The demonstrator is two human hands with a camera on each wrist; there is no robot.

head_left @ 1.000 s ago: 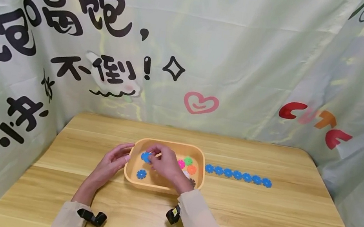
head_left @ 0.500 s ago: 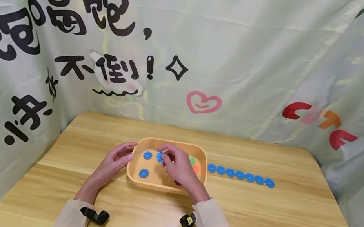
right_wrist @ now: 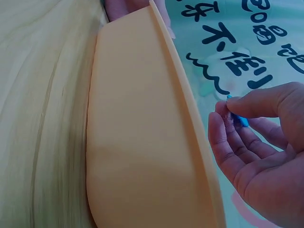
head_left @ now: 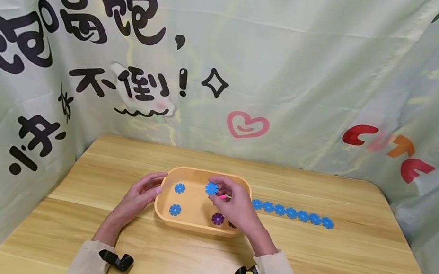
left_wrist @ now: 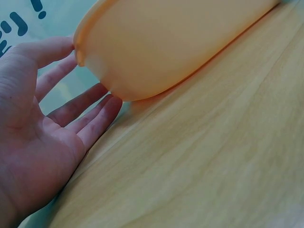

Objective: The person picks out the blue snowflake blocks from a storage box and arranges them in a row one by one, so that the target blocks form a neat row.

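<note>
My right hand [head_left: 236,207] pinches a blue flower-shaped disc [head_left: 212,188] between thumb and fingertips above the orange tray [head_left: 196,228]. In the right wrist view only the edge of that disc [right_wrist: 241,119] shows at the fingers. The left hand [head_left: 142,194] rests with extended fingers against the tray's left end; in the left wrist view its fingertips [left_wrist: 114,102] touch the outer wall [left_wrist: 156,52]. Two blue discs, one far [head_left: 179,188] and one near [head_left: 175,210], lie in the tray's left part. A purple disc [head_left: 217,219] lies near its front; others are partly hidden by my right hand.
A row of several blue discs [head_left: 291,212] extends rightward across the wooden table [head_left: 311,266] from the tray's right end. A printed cloth [head_left: 298,73] hangs behind the table and along its sides.
My right hand has picked up a blue disc from the tray's left part, lifting it and carrying it rightward. The left hand stays against the tray; the head view has shifted slightly.
</note>
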